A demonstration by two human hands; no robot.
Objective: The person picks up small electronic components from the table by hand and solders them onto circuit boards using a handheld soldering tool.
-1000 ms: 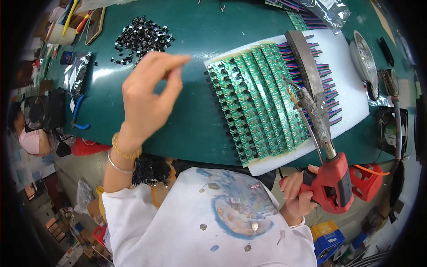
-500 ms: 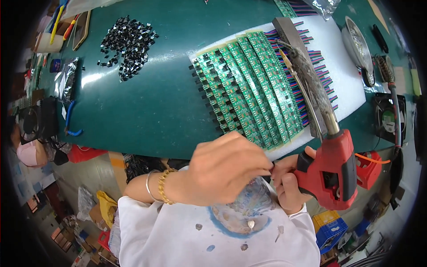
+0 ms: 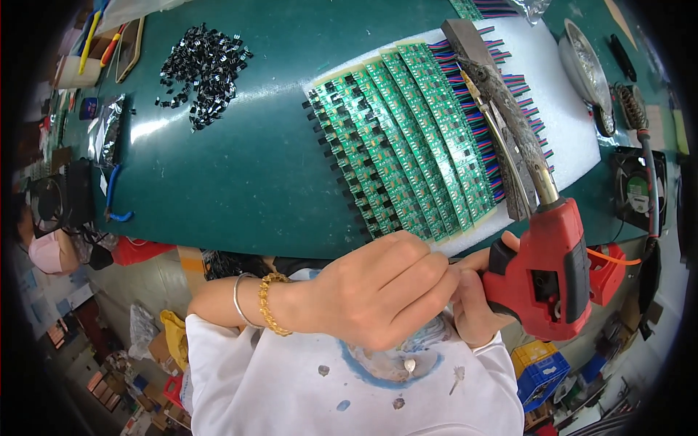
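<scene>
My right hand [image 3: 472,309] grips the handle of a red soldering gun [image 3: 545,269]. The gun's long crusted barrel reaches up over the coloured wires [image 3: 534,120] at the right edge of several green circuit board strips [image 3: 392,138]. The strips lie side by side on a white foam sheet [image 3: 574,131]. My left hand [image 3: 371,291] has a gold bracelet and a silver bangle at the wrist. It is in front of my chest, with its pinched fingertips touching my right hand at the gun's grip. What they pinch is hidden.
A dark green mat [image 3: 240,167] covers the table. A pile of small black components [image 3: 200,65] lies at the back left, blue-handled pliers [image 3: 113,192] at the left edge. A metal dish [image 3: 582,62] and a small fan [image 3: 636,200] sit at the right. A grey metal bar [image 3: 465,36] weighs down the wires.
My left hand came down from above the mat to my chest and closed against my right hand at the gun's grip. The gun shifted slightly.
</scene>
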